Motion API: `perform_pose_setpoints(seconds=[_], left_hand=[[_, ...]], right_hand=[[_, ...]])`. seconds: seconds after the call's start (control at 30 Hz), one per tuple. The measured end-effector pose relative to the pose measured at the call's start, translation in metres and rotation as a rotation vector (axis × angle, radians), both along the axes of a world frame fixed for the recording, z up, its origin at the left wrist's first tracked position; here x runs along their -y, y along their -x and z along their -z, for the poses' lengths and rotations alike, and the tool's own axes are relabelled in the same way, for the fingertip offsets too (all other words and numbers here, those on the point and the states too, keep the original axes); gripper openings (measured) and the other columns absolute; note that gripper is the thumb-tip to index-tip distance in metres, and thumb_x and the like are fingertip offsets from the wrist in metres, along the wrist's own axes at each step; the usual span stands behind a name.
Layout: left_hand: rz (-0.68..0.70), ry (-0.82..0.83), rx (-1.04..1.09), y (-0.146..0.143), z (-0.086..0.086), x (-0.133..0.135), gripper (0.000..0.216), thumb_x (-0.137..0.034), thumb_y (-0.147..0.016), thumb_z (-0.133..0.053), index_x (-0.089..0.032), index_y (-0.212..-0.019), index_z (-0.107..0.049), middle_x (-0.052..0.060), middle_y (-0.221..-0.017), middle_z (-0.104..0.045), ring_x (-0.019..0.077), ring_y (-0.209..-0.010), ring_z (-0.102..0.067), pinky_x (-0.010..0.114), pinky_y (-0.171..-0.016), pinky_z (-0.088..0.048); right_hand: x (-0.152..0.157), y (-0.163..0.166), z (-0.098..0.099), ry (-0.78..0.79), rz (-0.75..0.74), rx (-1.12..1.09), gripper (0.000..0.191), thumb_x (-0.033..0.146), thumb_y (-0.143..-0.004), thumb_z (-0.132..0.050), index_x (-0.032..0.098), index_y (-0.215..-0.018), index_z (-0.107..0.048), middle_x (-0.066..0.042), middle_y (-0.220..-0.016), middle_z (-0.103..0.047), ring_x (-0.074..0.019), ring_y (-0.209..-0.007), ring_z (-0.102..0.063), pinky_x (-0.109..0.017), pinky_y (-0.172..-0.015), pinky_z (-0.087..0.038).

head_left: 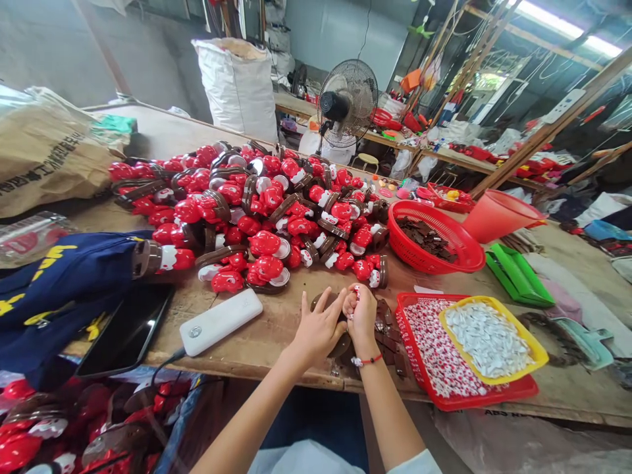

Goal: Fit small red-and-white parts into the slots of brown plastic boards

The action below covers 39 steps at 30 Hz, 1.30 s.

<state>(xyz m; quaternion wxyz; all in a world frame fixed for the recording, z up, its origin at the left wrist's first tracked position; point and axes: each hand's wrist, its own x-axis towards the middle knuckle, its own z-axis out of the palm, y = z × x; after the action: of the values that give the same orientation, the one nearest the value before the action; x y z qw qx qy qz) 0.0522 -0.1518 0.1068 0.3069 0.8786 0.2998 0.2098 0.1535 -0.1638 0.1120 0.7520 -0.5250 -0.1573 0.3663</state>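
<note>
My left hand (318, 324) lies with fingers spread over a dark brown round plastic part (340, 343), partly hidden beneath it. Right beside it, my right hand (363, 313) is curled closed, with small red-and-white pieces showing at its fingers. Flat brown plastic pieces (392, 339) lie on the table by my right wrist. To the right, a red tray (412, 355) is filled with small red-and-white pieces. On that tray rests a yellow tray (536, 352) of small white pieces.
A large heap of red, white and brown plastic figures (266, 204) covers the table's far side. A white power bank (222, 321) and a dark tablet (126, 332) lie left. A red basket (434, 263) holds brown pieces. Figures (44, 428) fill a container below left. A fan (348, 99) stands behind.
</note>
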Motion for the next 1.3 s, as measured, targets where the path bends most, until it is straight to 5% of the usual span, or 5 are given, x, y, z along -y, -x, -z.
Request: perform_pose_setpoints(seconds=[0.17,0.4,0.7,1.07,1.3], left_hand=[[0.029,0.109,0.046,0.003,-0.003,-0.007,0.053,-0.022,-0.078,-0.033,-0.027,-0.131,-0.024,0.002,-0.136,-0.031,0.0185,-0.128,-0.018,0.051,-0.102,0.0],[-0.145,0.185,0.118,-0.001,0.014,-0.011,0.04,-0.006,-0.068,-0.033,-0.018,-0.094,-0.061,0.006,-0.125,-0.047,0.0185,-0.125,-0.026,0.039,-0.102,-0.024],[-0.27,0.321,0.361,0.005,0.023,-0.016,0.04,-0.007,-0.069,-0.03,-0.018,-0.092,-0.061,0.006,-0.117,-0.055,0.0152,-0.114,-0.043,0.033,-0.097,-0.034],[-0.151,-0.275,-0.272,0.025,-0.008,-0.024,0.017,-0.017,-0.073,-0.046,-0.019,-0.079,-0.062,0.008,-0.087,-0.059,0.0211,-0.085,-0.051,0.031,-0.071,-0.043],[-0.12,-0.308,-0.325,0.019,-0.015,-0.028,0.018,-0.016,-0.075,-0.043,-0.016,-0.071,-0.061,0.008,-0.076,-0.06,0.0207,-0.078,-0.052,0.03,-0.063,-0.041]], right_hand=[[0.001,-0.001,0.0,0.0,0.021,0.016,0.013,0.028,-0.065,-0.043,0.016,-0.061,-0.043,0.011,-0.036,-0.03,-0.0023,-0.029,-0.025,-0.014,-0.029,-0.018],[0.0,-0.002,-0.001,0.005,0.01,-0.002,0.012,0.027,-0.064,-0.042,0.016,-0.061,-0.042,0.011,-0.036,-0.029,-0.0021,-0.028,-0.024,-0.015,-0.029,-0.016],[-0.003,-0.002,-0.003,0.005,0.011,-0.045,0.012,0.028,-0.064,-0.042,0.016,-0.061,-0.041,0.012,-0.036,-0.029,-0.0019,-0.028,-0.023,-0.015,-0.029,-0.015],[-0.002,0.002,-0.001,0.002,0.001,-0.047,0.012,0.028,-0.064,-0.044,0.016,-0.061,-0.042,0.011,-0.037,-0.028,-0.0018,-0.029,-0.024,-0.015,-0.029,-0.015],[-0.005,0.002,0.0,0.005,0.005,-0.026,0.013,0.028,-0.064,-0.043,0.016,-0.06,-0.042,0.011,-0.037,-0.028,-0.0018,-0.028,-0.024,-0.015,-0.029,-0.014]])
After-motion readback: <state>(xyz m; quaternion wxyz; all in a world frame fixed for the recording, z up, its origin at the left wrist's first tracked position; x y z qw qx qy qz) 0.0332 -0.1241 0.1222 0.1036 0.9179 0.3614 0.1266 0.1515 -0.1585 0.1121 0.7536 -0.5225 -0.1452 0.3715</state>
